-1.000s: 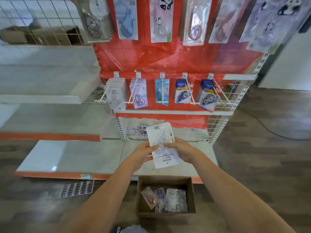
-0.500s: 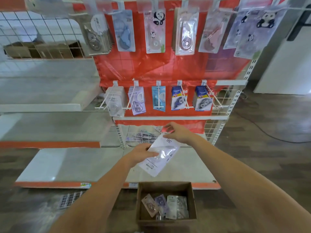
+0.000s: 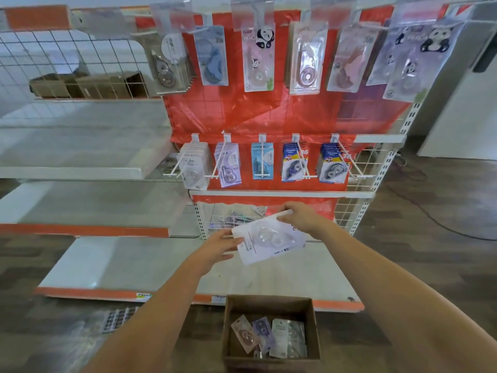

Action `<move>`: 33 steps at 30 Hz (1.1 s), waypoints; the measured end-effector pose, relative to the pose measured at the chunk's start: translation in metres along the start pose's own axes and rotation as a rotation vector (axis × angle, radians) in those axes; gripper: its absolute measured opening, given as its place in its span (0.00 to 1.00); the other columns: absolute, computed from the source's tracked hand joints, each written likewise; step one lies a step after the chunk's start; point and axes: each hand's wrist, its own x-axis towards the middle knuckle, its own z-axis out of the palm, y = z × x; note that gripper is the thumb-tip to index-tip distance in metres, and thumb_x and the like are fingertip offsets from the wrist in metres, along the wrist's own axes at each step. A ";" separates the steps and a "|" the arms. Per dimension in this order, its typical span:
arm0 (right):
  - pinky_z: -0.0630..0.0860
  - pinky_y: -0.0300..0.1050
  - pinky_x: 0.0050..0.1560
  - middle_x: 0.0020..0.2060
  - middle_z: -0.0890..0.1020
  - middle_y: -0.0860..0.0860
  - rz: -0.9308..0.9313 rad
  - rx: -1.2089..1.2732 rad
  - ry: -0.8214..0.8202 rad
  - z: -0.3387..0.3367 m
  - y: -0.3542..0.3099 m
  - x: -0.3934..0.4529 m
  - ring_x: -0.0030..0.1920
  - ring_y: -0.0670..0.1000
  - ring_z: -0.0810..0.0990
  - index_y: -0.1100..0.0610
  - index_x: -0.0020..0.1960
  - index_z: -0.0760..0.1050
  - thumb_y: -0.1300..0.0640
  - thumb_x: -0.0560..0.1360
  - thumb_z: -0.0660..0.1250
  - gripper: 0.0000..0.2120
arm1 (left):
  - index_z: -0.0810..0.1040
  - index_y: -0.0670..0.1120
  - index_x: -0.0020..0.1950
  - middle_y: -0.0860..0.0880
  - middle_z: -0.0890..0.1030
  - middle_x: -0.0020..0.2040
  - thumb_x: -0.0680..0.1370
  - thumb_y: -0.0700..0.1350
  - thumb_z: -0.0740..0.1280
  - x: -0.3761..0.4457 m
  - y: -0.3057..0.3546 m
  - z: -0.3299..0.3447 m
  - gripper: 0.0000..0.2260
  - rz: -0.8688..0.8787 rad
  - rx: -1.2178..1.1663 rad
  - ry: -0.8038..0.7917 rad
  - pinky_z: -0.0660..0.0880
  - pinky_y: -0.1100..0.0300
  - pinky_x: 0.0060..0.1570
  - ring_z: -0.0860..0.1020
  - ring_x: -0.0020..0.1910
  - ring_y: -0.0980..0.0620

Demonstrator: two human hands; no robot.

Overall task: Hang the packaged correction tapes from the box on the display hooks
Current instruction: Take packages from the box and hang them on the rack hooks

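At 6 o'clock, nearest the viewer, an open cardboard box [image 3: 271, 332] stands on the floor. Inside it lie several packaged correction tapes [image 3: 269, 337], loosely overlapped; an exact count cannot be read.

Above the box, toward centre frame, both forearms extend forward. The left hand [image 3: 217, 247] holds the 9 o'clock edge of a white packaged correction tape [image 3: 266, 240], thumb on its face and fingers beneath. The right hand [image 3: 302, 216] grips the same package at its 1 o'clock corner, fingers curled over the edge. The package is tilted, clear of all hooks, held in the air over the white bottom shelf [image 3: 129, 265].

Beyond the hands, at 12 o'clock, a lower row of display hooks [image 3: 262, 160] projects from the red back panel [image 3: 255, 114]. Five hooks carry stock: white packs [image 3: 192, 168] at the 9 o'clock end, then lilac, light blue, and two dark blue stacks toward 3 o'clock.

Farthest, along the top edge, an upper row of hooks [image 3: 252, 12] carries larger blister packs, some with panda prints [image 3: 258, 57]. At 10 o'clock, a wire grid [image 3: 72, 63] screens brown cartons.
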 end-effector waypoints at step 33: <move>0.74 0.38 0.39 0.50 0.82 0.52 0.084 0.420 -0.172 0.064 -0.008 0.020 0.47 0.50 0.80 0.57 0.57 0.76 0.62 0.74 0.69 0.12 | 0.79 0.46 0.51 0.48 0.81 0.51 0.77 0.44 0.68 0.013 0.050 -0.062 0.05 0.179 0.563 0.287 0.72 0.60 0.51 0.78 0.52 0.51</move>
